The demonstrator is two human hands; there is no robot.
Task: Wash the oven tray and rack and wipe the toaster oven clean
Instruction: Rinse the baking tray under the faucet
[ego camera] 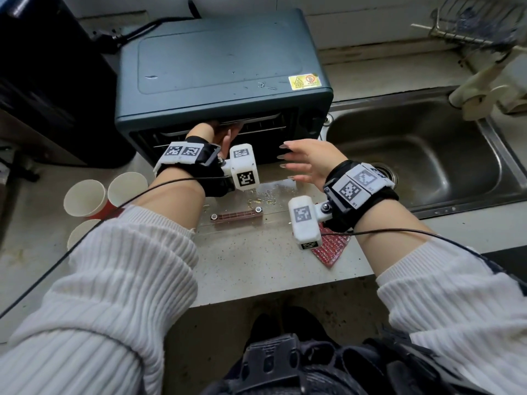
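Observation:
A dark teal toaster oven (222, 69) stands on the counter with its glass door (242, 220) folded down flat and strewn with crumbs. Inside its mouth a metal tray (256, 121) sits above a wire rack (265, 129). My left hand (219, 132) reaches into the opening and its fingers grip the tray's front edge. In front of the oven's right half, my right hand (305, 162) hovers with fingers spread and straight, touching nothing. A red cloth (330, 249) lies on the counter under my right wrist.
A steel sink (427, 155) lies to the right, with a pale faucet (482, 89) above its far corner and a wire dish rack (479, 21) behind. Three paper cups (94, 201) stand left of the door. A black appliance (48, 81) fills the left side.

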